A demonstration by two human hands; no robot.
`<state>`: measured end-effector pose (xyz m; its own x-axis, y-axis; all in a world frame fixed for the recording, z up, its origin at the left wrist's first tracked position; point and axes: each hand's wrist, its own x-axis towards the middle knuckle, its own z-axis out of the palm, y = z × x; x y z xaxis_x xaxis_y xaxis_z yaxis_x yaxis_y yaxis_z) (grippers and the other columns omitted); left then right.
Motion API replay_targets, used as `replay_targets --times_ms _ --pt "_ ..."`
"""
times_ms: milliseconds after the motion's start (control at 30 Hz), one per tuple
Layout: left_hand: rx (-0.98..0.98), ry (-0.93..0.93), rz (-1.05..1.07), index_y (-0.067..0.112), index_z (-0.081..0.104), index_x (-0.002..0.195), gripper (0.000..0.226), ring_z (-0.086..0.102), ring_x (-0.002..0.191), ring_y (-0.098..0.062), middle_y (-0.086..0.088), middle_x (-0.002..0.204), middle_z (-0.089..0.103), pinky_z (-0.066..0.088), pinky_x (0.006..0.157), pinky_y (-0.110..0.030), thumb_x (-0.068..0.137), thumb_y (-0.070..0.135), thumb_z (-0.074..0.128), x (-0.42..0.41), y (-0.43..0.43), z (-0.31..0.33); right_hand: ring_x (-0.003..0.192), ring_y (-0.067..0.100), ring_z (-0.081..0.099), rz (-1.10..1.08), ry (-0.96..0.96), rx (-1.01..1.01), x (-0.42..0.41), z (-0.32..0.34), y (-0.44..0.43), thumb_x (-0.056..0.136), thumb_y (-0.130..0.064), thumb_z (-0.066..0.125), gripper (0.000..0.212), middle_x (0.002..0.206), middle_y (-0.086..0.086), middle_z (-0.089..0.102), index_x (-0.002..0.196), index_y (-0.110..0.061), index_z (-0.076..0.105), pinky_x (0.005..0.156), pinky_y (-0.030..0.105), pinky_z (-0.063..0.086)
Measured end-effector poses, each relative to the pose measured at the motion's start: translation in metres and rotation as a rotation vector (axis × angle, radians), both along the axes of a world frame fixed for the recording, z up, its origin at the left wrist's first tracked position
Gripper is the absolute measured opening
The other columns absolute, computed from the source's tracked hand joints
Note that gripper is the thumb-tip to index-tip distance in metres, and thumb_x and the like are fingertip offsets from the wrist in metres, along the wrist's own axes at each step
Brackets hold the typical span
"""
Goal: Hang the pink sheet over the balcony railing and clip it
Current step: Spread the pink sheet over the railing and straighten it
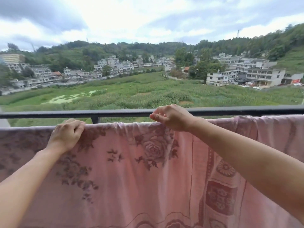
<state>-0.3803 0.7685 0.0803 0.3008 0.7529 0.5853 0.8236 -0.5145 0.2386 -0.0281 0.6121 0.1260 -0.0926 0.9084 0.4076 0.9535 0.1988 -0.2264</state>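
Head view: the pink sheet (125, 170) hangs over a bar just nearer than the dark railing (49, 114). Its long axis runs left to right across the whole frame, and its rose print faces the near side. The top fold is bunched between the hands and rises closer to the railing at the right. At the left a narrow gap separates the fold from the railing. The left hand (65, 137) grips the fold, fingers curled over its far side. The right hand (171, 117) sits above the fold, fingers curled, thumb against forefinger; whether it pinches anything cannot be told. Beyond lie open air, a field (148, 94) and houses (246, 73)
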Motion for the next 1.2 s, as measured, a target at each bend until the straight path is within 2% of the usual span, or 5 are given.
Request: replay_targets --times_ms 167,433,833,967,1200 --pt "0.095 0.096 -0.138 0.008 0.073 0.092 0.012 0.064 0.089 -0.030 -0.005 0.093 0.069 0.049 0.077 -0.040 0.090 0.011 0.061 -0.026 0.012 0.015 0.073 0.024 0.061 0.043 0.022 -0.030 -0.050 -0.014 0.041 0.094 -0.063 0.042 0.054 0.077 0.002 0.067 0.080 -0.017 0.065 0.068 0.037 0.052" --pt "0.237 0.217 -0.070 0.012 0.054 0.089 0.011 0.060 0.083 -0.037 -0.011 0.097 0.059 0.048 0.067 -0.045 0.095 0.017 0.046 -0.062 0.050 0.012 0.065 0.016 0.054 -0.190 -0.026 0.075 -0.078 -0.023 0.051 0.094 -0.067 0.035 0.052 0.065 -0.008 0.057 0.064 -0.027 0.052 0.055 0.031 0.035" --pt "0.207 0.056 -0.207 0.017 0.048 0.090 0.013 0.058 0.075 -0.041 -0.015 0.093 0.062 0.037 0.066 -0.041 0.098 0.025 0.041 -0.130 0.094 0.002 0.090 0.027 0.062 -0.419 -0.158 0.037 -0.145 -0.033 0.059 0.094 -0.071 0.023 0.056 0.096 0.003 0.070 0.099 -0.032 0.062 0.069 0.035 0.031" --pt "-0.008 -0.066 -0.253 0.023 0.057 0.097 0.013 0.058 0.086 -0.031 -0.005 0.095 0.065 0.043 0.071 -0.040 0.097 0.030 0.046 -0.164 0.121 0.009 0.092 0.024 0.064 -0.297 -0.143 0.091 -0.184 -0.019 0.082 0.094 -0.070 0.030 0.056 0.104 0.002 0.072 0.115 -0.033 0.066 0.068 0.032 0.032" --pt "-0.039 0.028 -0.145 0.018 0.071 0.100 0.015 0.059 0.089 -0.024 0.001 0.097 0.064 0.046 0.075 -0.038 0.091 0.019 0.058 -0.260 0.150 0.009 0.079 0.022 0.063 -0.016 -0.113 0.068 -0.288 -0.011 0.167 0.095 -0.066 0.029 0.058 0.086 0.000 0.070 0.102 -0.026 0.069 0.063 0.032 0.044"
